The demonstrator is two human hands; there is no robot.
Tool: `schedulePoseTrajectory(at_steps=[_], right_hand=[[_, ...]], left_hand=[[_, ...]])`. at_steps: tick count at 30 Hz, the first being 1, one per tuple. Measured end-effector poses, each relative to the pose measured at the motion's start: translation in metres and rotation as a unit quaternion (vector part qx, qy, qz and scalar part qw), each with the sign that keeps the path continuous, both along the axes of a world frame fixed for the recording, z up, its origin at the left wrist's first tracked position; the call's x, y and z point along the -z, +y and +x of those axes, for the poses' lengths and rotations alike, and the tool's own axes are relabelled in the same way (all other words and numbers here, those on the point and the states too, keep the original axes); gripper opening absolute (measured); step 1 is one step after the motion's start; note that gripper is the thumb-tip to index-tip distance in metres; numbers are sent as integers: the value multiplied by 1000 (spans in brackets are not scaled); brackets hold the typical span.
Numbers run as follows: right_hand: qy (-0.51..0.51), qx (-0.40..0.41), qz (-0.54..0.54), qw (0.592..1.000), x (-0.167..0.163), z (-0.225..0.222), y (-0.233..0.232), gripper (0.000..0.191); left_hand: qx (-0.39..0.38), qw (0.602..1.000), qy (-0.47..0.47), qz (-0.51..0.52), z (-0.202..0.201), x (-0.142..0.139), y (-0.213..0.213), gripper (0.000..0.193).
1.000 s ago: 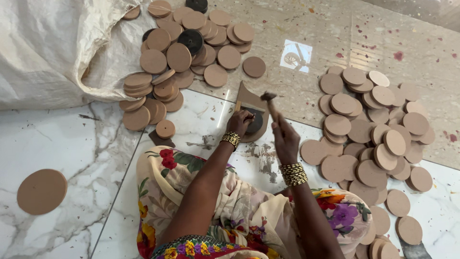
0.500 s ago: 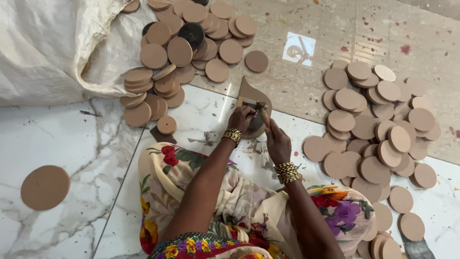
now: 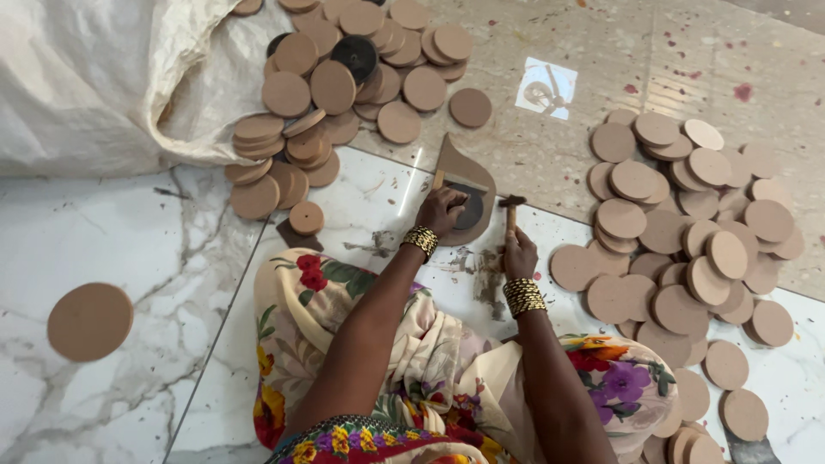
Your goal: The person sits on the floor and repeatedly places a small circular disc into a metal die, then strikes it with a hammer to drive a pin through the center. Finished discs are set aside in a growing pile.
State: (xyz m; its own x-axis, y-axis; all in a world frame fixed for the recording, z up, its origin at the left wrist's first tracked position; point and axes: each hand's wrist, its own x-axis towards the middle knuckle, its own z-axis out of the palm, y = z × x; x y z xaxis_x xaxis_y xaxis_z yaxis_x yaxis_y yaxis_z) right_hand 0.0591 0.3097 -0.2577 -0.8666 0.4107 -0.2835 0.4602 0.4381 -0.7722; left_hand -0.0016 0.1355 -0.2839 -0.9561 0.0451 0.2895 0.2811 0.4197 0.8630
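Left hand pressed down on a teardrop-shaped brown board, fingers curled over its dark centre patch; board lies flat on the white marble floor. Right hand closed round the handle of a small hammer, head raised just beside the board's right edge, not touching it. Gold bangles on both wrists. 2 heaps of round brown discs: 1 heap beyond the left hand, spilling from a white sack, with 1 dark disc among them; the other heap to the right of the hammer hand. 1 lone disc lies well apart at far left. Floral cloth covers the person's lap.
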Motion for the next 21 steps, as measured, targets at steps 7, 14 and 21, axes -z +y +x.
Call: schedulePoseTrajectory(at_steps=[7, 14, 21], right_hand=[[165, -215, 216, 938, -10, -15, -26, 81], [143, -257, 187, 937, -21, -38, -72, 87], [161, -271, 130, 940, -11, -50, -52, 60]], left_hand=[[-141, 990, -3, -23, 40, 19, -20, 40], [-112, 994, -19, -5, 42, 23, -24, 43], [-117, 993, -33, 9, 34, 35, -25, 36]])
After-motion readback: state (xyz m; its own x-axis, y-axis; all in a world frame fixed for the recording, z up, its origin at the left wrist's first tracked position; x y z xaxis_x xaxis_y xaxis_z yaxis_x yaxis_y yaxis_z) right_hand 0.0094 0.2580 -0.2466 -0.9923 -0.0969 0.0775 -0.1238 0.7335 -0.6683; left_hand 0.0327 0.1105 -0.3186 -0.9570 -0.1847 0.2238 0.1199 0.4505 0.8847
